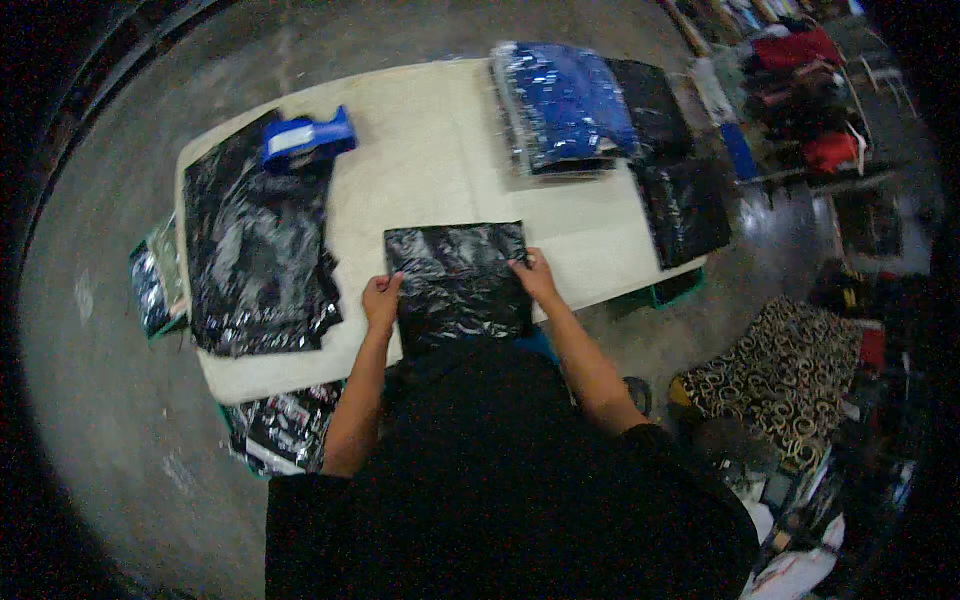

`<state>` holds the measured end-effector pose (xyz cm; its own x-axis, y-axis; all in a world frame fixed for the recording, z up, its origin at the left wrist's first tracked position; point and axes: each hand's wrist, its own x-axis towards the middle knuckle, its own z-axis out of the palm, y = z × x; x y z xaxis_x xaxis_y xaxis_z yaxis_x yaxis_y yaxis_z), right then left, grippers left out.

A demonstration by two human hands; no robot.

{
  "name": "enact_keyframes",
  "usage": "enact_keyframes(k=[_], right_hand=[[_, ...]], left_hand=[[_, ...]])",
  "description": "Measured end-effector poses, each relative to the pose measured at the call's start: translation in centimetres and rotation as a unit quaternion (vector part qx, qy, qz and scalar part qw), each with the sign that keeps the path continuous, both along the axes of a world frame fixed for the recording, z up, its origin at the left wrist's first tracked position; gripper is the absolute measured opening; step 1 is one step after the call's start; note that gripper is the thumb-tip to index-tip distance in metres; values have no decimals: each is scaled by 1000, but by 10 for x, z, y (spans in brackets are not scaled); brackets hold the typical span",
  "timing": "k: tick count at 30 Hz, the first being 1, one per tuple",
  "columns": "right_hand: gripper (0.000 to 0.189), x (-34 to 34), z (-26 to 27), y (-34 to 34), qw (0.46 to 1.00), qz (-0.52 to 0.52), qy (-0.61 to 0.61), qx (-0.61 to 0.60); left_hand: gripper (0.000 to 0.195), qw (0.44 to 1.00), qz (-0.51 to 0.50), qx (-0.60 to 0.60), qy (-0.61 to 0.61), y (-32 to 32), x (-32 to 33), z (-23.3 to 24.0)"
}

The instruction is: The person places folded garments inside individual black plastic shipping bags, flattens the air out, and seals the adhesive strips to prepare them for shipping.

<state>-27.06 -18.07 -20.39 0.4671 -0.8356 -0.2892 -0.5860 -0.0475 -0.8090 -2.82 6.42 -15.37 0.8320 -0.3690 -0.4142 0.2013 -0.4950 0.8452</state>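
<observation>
A black plastic package [461, 281] lies before me at the near edge of the cream-covered table [420, 150]. My left hand [382, 300] pinches its left edge between thumb and fingers. On the opposite edge, near the upper right corner, my right hand [536, 274] grips it the same way. To the left is a pile of black plastic bags [255, 255], with a blue tape dispenser [307, 140] resting on its far end. Blue items in clear plastic [566, 105] are stacked at the far right, beside more black plastic packages [679, 195].
Green crates with wrapped goods stand below the table at the left [157, 281] and near left [289, 424]. Another green crate [679, 289] shows under the right edge. Further right are a patterned cloth [780, 375] on a heap and a rack with red and dark goods [806, 97].
</observation>
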Motion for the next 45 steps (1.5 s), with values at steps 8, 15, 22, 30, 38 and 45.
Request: enact_keyframes(k=[8,15,22,30,38,45], right_hand=[[50,-40,73,-60,991,-86,33,-96],[47,-147,165,-187,969,-164,31,-184],[46,-229,208,-401,930,-187,99,-301],[52,-144,204,-616,948,-202,75,-236],[37,-103,128,-582,948,-302,-87,-41],[26,-76,120,-500,839,-397,-336,159]], left_hand=[[38,996,-70,47,-11,-102,-49,-32],[34,980,-163,11,117,-259,-157,75],[31,966,-240,-88,45,-466,-229,132],[40,982,-134,-94,-91,-688,-137,100],[45,906,-294,75,-294,-860,-17,108],[37,824,-417,85,-374,-926,-52,82]])
